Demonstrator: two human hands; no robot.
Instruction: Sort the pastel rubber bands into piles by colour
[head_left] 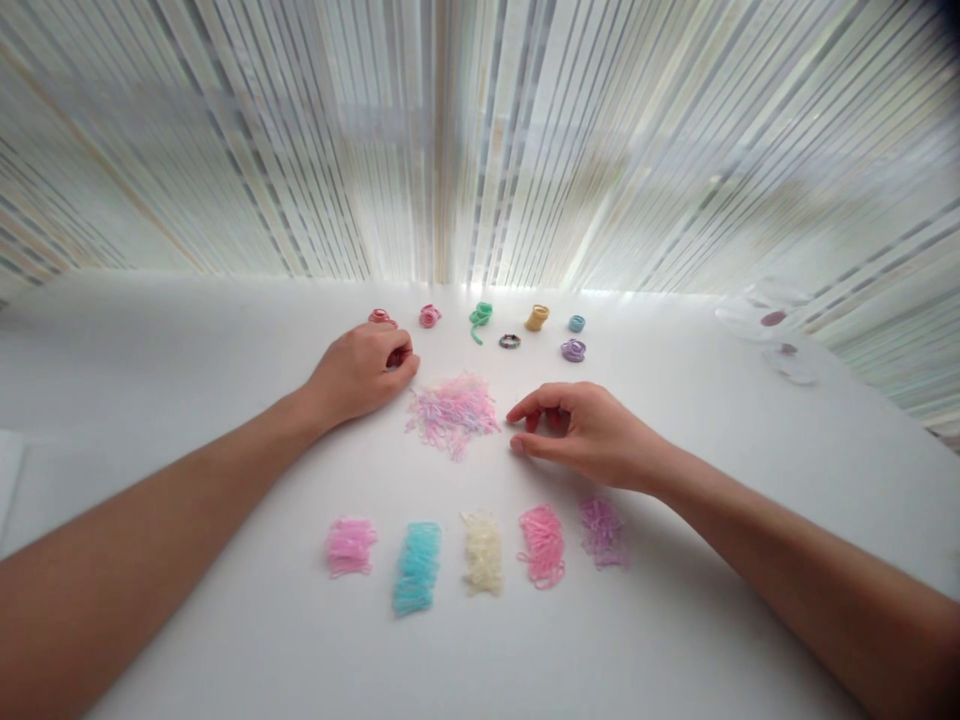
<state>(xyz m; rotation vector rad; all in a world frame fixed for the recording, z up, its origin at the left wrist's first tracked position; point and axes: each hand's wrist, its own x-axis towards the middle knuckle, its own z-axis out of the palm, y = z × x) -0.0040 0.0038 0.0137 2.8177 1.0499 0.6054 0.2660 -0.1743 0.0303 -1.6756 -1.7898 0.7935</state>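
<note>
1. Left of the frame's centre, the left hand (365, 370) is being held curled, knuckles up; whether anything is being pinched cannot be told.
2. Right of centre, the right hand (592, 430) is being held with thumb and forefinger parted, pointing leftward.
3. At centre, the mixed pile of bands (454, 412) is being flanked by both hands.

Left of the pastel loop-band pile (454, 412), your left hand (361, 370) partly hides a red coil (380, 316). Right of that pile, your right forearm (780, 550) leaves the frame.
</note>
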